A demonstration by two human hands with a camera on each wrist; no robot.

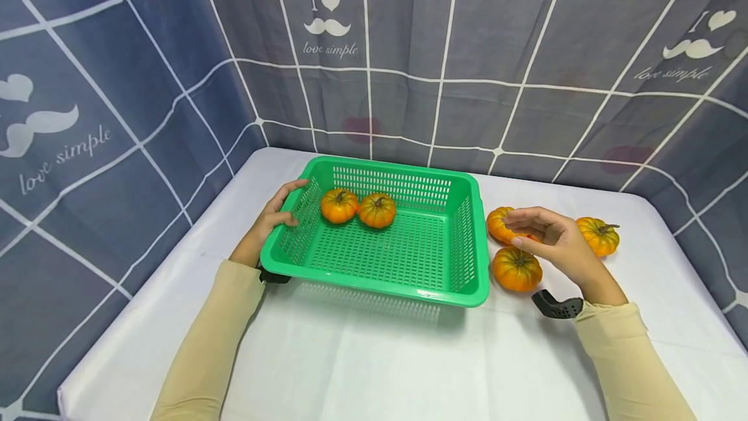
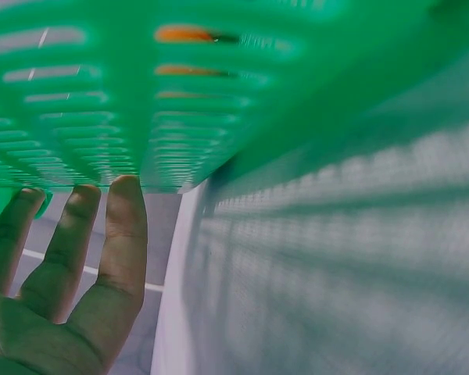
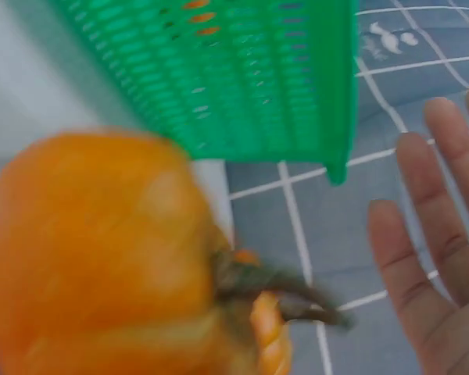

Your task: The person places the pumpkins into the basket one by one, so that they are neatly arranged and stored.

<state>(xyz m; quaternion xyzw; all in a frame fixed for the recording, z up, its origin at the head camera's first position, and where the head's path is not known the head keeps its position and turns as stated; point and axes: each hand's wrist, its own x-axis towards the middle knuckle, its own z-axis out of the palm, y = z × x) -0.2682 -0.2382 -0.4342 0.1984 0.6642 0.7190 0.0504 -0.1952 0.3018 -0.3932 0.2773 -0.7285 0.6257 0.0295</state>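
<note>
My left hand (image 1: 274, 218) grips the left rim of a green plastic basket (image 1: 374, 284), thumb over the edge. The left wrist view shows several fingers (image 2: 125, 234) against its slotted outer wall. The basket's front edge seems raised above the table. Inside, side by side towards the left, lie two orange pumpkins, one (image 1: 339, 206) beside the other (image 1: 376, 211). Right of the basket my right hand (image 1: 552, 239) hovers with relaxed fingers, holding nothing. It partly hides one pumpkin (image 1: 499, 223); another pumpkin (image 1: 518, 270) sits nearer me, and a third (image 1: 598, 236) lies farther right.
A white cloth (image 1: 374, 369) covers the table. Grey-blue curtains (image 1: 409, 31) with white lines stand behind and at both sides, close to the table's edges. A black wrist strap (image 1: 558, 306) is on the right wrist.
</note>
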